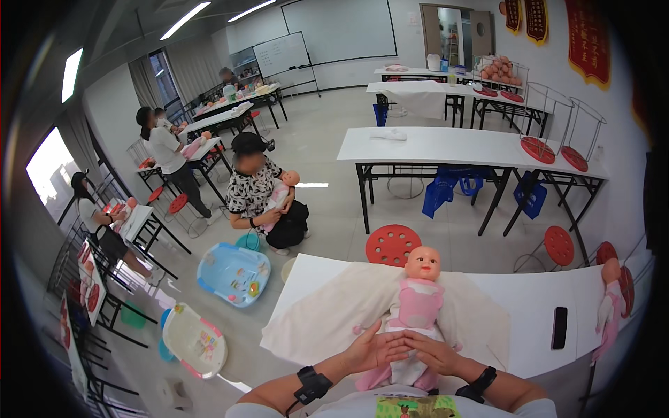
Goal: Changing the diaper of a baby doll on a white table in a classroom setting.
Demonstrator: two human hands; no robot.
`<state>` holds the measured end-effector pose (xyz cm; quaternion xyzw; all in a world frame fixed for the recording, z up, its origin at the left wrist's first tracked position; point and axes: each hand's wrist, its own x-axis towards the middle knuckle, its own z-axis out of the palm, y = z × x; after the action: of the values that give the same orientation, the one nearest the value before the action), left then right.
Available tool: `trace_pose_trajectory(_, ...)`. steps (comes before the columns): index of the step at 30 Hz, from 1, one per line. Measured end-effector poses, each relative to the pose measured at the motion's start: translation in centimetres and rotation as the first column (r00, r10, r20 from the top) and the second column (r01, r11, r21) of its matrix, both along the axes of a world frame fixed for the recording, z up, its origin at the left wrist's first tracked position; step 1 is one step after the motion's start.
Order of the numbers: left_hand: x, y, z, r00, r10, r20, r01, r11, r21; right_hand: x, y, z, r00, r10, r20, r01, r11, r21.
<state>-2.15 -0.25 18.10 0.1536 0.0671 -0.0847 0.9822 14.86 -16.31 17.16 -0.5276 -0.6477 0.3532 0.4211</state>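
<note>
A baby doll (418, 305) in pink and white clothing lies face up before me, its head towards the far edge of the table. Beneath it a cream cloth (324, 308) is spread over the white tabletop (533, 298). My left hand (377, 346), palm turned partly up and thumb apart, is held over the doll's lower body. From the other side my right hand (433, 354) meets it, its fingers overlapping the left fingertips. Neither hand holds anything. Whether they touch the doll's clothing I cannot tell. Straps with dark devices sit on both wrists.
A black phone (559, 328) lies right of the cloth. Another doll (610, 298) is at the table's right end. Beyond the far edge stands a red stool (393, 245). Left on the floor are a blue baby bathtub (235, 279) and a white one (196, 339); a person (256, 183) crouches nearby, holding a doll.
</note>
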Motion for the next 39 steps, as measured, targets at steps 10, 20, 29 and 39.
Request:
trace_pose_trajectory(10, 3.1, -0.7, 1.8, 0.767, -0.455, 0.453, -0.603, -0.270, 0.750, -1.7, 0.9, -3.9, -0.102, -0.366, -0.925, -0.453, 0.845, -0.284)
trace_pose_trajectory(20, 3.0, -3.0, 1.4, 0.612, -0.745, 0.266, -0.728, -0.398, 0.559, -3.5, -2.1, -1.0, -0.199, -0.493, -0.847, -0.495, 0.797, -0.347)
trace_pose_trajectory(29, 0.5, 0.4, -1.8, 0.832, -0.468, 0.297, -0.513, -0.447, 0.733, -2.4, -0.4, 0.5, -0.275, -0.282, -0.919, -0.365, 0.915, -0.172)
trace_pose_trajectory(39, 0.9, -0.6, -7.2, 0.990, -0.126, 0.063, 0.134, 0.981, -0.142, -3.1, 2.6, 4.1, 1.000, -0.006, -0.013, 0.009, 0.957, 0.291)
